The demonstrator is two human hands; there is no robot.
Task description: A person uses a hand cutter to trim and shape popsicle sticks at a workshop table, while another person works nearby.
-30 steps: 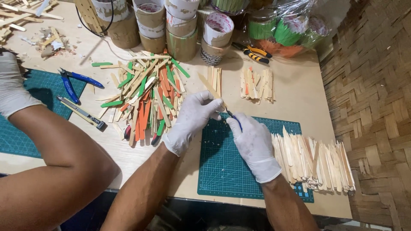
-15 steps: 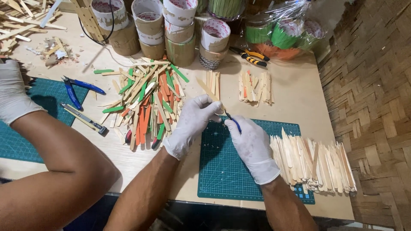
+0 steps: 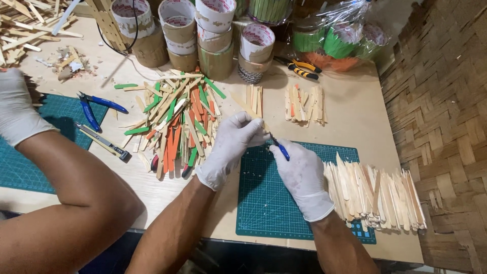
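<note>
Left hand (image 3: 231, 147), in a white glove, is closed in a pinch on a plain wooden stick (image 3: 248, 108), which is held just above the upper left corner of the green cutting mat (image 3: 274, 203). The stick's long axis runs on a slant, from the pinched lower end near the fingertips up and to the left, away from the person; its free end points toward the rolls of tape (image 3: 213, 35) at the back of the worktop (image 3: 350, 132). Right hand (image 3: 302, 177), also gloved, is clenched on blue-handled cutters (image 3: 279, 147), and the cutter's tip is brought against the stick's near end, so the stick lies up and to the left of the right hand and touches, or nearly touches, the tool; the exact contact is too small to be told. Of the two, the left hand is nearer to the stick, since it holds it. Left of that hand a loose heap of green, orange and plain sticks (image 3: 177, 122) is spread on the worktop, and just right of the right hand a stack of pale cut sticks (image 3: 375, 193) lies partly on the mat. Two small rows of plain sticks (image 3: 304, 104) are laid behind the mat. Further left, blue pliers (image 3: 94, 106) and a utility knife (image 3: 101, 142) lie by a second mat, where another person's gloved hand (image 3: 18, 109) and bare forearm are seen.
</note>
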